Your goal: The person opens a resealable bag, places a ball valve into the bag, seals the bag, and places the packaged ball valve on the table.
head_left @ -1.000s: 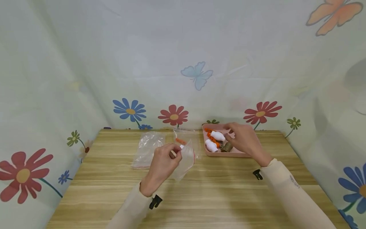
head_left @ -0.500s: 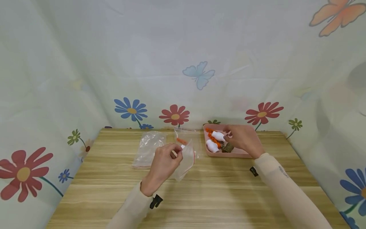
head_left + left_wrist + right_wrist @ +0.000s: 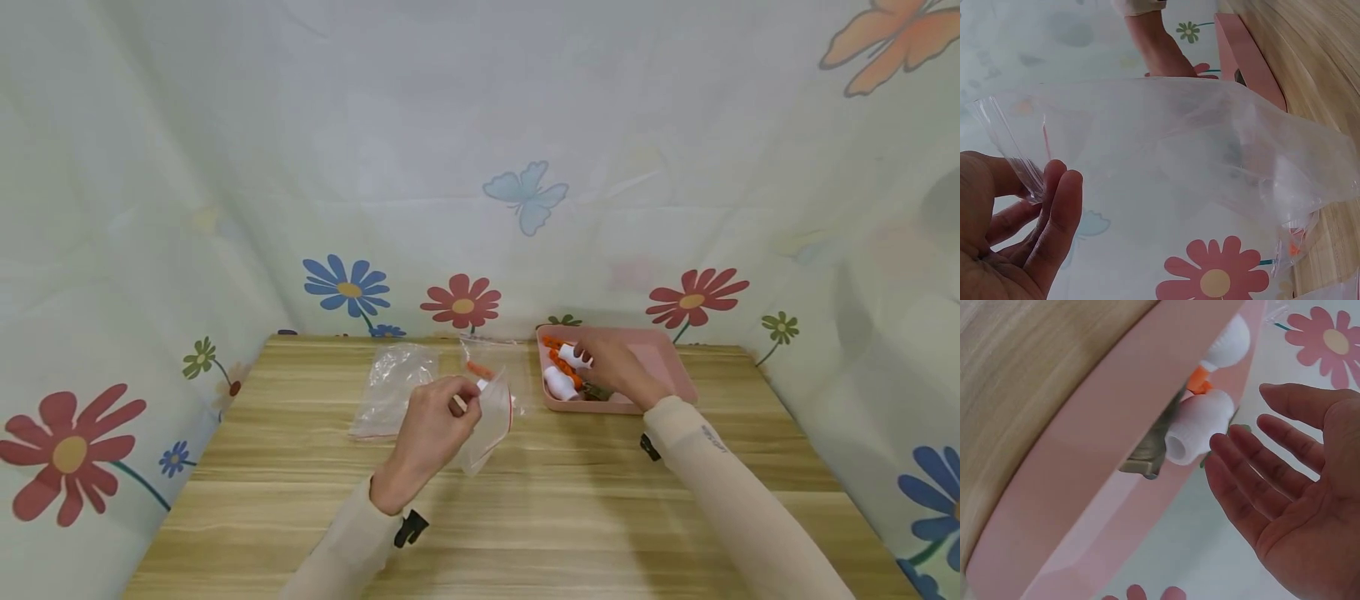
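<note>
My left hand point(image 3: 435, 429) pinches the top edge of a clear zip bag point(image 3: 1147, 137) between thumb and fingertips. The bag hangs down to the table, a red line along its mouth. Close behind lies another clear bag point(image 3: 506, 354), where an orange piece point(image 3: 478, 369) shows. My right hand point(image 3: 1291, 475) reaches over the pink tray point(image 3: 622, 407), fingers spread and loosely bent around nothing. Its fingertips are beside a white bulb-shaped piece point(image 3: 1200, 428) with a hollow end. A second white piece point(image 3: 561, 383), orange pieces point(image 3: 564, 365) and an olive-brown piece point(image 3: 1147, 453) lie there too.
A flat clear bag point(image 3: 397, 383) lies left of the held one on the wooden table point(image 3: 525, 533). A flowered cloth point(image 3: 420, 167) stands right behind the table's back edge and along both sides. The tray is close to that back edge.
My right hand has moved left and a little lower over the tray, closer to the white pieces. The left hand keeps its hold on the bag almost unmoved.
</note>
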### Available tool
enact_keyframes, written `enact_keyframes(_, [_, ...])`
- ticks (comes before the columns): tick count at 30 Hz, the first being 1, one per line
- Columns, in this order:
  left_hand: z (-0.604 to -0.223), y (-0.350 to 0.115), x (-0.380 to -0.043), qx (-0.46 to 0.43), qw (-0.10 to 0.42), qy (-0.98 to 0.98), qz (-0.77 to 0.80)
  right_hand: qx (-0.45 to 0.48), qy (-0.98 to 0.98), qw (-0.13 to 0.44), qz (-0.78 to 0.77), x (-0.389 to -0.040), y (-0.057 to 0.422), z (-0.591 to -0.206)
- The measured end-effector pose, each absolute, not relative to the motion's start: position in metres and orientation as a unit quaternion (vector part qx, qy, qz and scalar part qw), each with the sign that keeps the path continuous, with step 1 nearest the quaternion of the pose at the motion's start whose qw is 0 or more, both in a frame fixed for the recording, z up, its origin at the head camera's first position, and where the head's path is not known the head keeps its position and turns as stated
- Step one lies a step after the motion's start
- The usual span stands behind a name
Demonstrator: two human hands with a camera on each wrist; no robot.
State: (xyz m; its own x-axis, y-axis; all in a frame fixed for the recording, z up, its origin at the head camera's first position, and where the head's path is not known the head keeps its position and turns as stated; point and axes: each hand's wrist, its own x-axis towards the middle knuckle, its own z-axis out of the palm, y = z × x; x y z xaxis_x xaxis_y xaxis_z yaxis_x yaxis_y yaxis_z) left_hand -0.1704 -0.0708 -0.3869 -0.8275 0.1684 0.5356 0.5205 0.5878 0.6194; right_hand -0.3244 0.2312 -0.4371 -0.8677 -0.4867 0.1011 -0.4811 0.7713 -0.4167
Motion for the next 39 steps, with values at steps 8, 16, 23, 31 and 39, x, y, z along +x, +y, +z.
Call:
enact_keyframes(8, [-0.387, -0.071, -0.171, -0.198, 0.210, -0.866, -0.409, -0.219, 0.948, 0.030, -0.228, -0.330, 0.224, -0.448])
enact_keyframes(16, [-0.388, -0.071, -0.172, -0.199, 0.216, -0.867, -0.403, -0.189, 0.960, 0.061, -0.198, -0.335, 0.217, -0.452])
enact_keyframes(23, [-0.388, -0.071, -0.173, -0.201, 0.225, -0.867, -0.398, -0.180, 0.959, 0.037, -0.214, -0.340, 0.214, -0.457])
enact_keyframes(31, [-0.391, -0.071, -0.173, -0.206, 0.227, -0.863, -0.402, -0.146, 0.973, 0.039, -0.177, -0.344, 0.215, -0.463])
enact_keyframes(39, [-0.392, -0.071, -0.174, -0.207, 0.227, -0.864, -0.399, -0.151, 0.977, -0.002, -0.152, -0.349, 0.215, -0.473])
